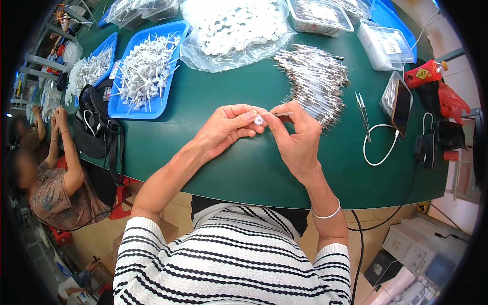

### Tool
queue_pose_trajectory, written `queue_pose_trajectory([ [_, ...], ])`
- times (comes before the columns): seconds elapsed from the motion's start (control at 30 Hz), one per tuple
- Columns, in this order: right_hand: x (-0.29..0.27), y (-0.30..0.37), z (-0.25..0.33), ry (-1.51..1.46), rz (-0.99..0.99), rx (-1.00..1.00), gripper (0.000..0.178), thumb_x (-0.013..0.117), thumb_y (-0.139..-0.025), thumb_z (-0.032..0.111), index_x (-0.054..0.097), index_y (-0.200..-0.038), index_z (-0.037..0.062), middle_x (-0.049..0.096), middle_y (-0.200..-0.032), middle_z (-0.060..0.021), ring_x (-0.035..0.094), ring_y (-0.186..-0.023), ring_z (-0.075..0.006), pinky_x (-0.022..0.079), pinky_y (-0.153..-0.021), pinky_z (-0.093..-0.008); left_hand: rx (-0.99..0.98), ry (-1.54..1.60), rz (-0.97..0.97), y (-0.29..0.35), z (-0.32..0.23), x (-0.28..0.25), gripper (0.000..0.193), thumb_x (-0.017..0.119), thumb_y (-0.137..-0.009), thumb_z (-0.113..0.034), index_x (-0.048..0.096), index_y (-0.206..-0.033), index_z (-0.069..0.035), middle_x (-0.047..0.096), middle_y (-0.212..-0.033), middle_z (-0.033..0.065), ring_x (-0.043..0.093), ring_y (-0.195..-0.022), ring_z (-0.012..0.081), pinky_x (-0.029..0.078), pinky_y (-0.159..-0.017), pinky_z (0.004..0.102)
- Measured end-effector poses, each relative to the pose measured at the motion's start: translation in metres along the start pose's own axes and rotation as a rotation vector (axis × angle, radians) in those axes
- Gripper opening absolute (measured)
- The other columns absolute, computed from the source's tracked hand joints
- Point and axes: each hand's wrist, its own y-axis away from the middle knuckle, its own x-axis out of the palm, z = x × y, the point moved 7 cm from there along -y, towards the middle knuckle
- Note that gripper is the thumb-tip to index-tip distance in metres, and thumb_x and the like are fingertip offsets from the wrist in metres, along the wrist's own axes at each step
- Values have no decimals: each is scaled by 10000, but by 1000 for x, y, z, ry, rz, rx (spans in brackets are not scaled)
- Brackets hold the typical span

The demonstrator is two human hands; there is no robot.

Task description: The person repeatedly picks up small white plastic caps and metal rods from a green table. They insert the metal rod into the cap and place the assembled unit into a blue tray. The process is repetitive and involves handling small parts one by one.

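My left hand (227, 127) pinches a small round white plastic cap (258, 121) between thumb and fingers, its round face turned up. Close beside it, my right hand (299, 140) is closed on a thin rod (282, 114) that sticks out between thumb and forefinger. The fingertips of both hands nearly meet, and I cannot tell whether rod and cap touch. Just beyond my right hand lies a heap of thin white rods with metal ends (316, 81). A clear plastic bag (203, 62) full of white caps (236, 33) lies open at the far middle.
Blue trays (166, 104) of white pieces on rods stand at the left, near a black bag (91, 127). Tweezers (362, 109), a white cable (367, 158), a phone (402, 111) and plastic boxes (385, 46) lie right. A co-worker (66, 188) sits at left.
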Motion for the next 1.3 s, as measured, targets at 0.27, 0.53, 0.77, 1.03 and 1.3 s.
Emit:
queue_pose_trajectory([
  [0.27,0,1,5,62,-5,-75,155,722,-761,24,568,-778,15,575,-678,-89,589,-575,-216,456,-497,-311,8,31,-18,0,1,-1,240,589,-927,-144,629,-1093,24,666,-942,77,645,-843,121,550,-749,219],
  [0.53,3,2,-1,29,86,-31,146,721,-759,27,581,-796,16,580,-683,-92,584,-585,-216,462,-525,-311,21,24,-30,-1,1,-2,224,597,-919,-123,632,-1085,21,666,-923,82,646,-821,122,551,-740,217],
  [0.77,2,-1,-14,-217,154,221,93,645,-862,67,604,-831,-11,597,-691,-81,587,-600,-146,470,-567,-267,18,13,-19,0,0,-1,234,602,-916,-133,636,-1090,20,668,-914,78,647,-825,131,544,-746,220],
  [1.03,5,5,-18,-185,178,204,61,643,-853,36,633,-866,-23,618,-749,-78,585,-618,-137,468,-567,-261,64,-16,-71,2,-1,-4,238,617,-903,-117,636,-1102,12,676,-952,86,652,-858,133,538,-751,218],
  [1.3,-2,0,-15,-210,251,367,71,642,-850,40,648,-885,-21,620,-713,-69,597,-621,-134,471,-574,-262,288,-221,-109,7,-16,0,242,642,-881,-92,630,-1105,-1,677,-971,74,636,-882,114,524,-760,239],
])
